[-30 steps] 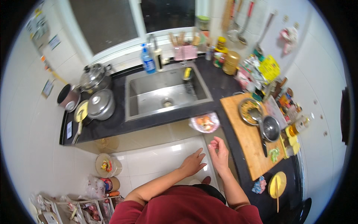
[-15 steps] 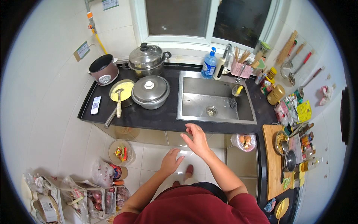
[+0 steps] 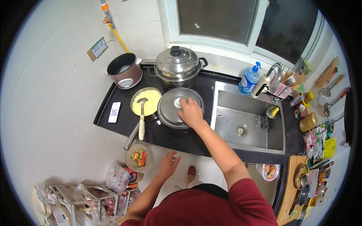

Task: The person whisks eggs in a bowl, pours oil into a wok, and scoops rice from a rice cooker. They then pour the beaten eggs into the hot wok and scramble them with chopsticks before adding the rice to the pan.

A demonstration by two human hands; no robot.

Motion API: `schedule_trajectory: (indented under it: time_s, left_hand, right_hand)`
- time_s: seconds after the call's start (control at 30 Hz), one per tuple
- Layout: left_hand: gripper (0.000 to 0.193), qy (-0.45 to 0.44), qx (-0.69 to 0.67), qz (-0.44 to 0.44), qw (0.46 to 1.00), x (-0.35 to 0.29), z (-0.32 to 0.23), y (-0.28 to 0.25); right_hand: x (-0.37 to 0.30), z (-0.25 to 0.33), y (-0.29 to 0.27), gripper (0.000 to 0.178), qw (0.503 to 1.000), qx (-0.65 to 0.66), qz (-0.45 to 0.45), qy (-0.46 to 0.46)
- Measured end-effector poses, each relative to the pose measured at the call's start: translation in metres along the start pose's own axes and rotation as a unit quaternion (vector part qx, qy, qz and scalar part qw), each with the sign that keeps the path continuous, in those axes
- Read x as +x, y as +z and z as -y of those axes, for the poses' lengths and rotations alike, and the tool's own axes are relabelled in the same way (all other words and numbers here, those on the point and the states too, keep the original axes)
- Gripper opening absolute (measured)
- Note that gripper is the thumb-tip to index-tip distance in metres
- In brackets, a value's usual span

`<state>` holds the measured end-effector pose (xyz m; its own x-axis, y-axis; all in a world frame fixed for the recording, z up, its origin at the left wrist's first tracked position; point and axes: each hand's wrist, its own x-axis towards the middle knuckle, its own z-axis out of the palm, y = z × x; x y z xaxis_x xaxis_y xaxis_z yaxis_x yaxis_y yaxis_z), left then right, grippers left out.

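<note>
**Right hand (image 3: 192, 116) at the grey lidded pot (image 3: 167, 113)**

Head view: so the pot's sitting on the black desk (image 3: 163, 135), around the centre of the frame. Right hand's fingers are at its pale knob (image 3: 177, 102), but honestly can't tell if they're clamped on it. Left hand (image 3: 169, 165) is empty, fingers loosely curled, lower centre, well apart from the other. Yellow food (image 3: 153, 101) in a pan just beside the pot, sink (image 3: 230, 120) right of centre.

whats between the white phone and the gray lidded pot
A pan of yellow food with a spoon resting in it, in the head view.
</note>
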<state>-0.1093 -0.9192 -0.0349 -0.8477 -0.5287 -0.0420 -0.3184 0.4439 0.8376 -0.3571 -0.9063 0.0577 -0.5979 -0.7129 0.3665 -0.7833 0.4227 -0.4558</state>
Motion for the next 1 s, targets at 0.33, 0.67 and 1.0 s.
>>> schedule_trajectory:
  time_s: [0.33,0.67,1.0]
  left_hand:
    - [0.035,0.000,-0.050,0.014,0.999,0.064,0.003,-0.024]
    - [0.022,0.126,0.009,-0.321,0.939,0.086,-0.014,-0.190]
    - [0.087,-0.111,0.276,-0.242,0.923,0.184,0.200,-0.288]
  right_hand:
    - [0.059,-0.016,0.032,0.033,0.993,-0.034,0.098,0.052]
    - [0.041,-0.029,-0.006,0.022,0.925,0.278,-0.154,0.207]
    - [-0.040,0.012,0.007,0.021,0.561,0.609,-0.400,0.393]
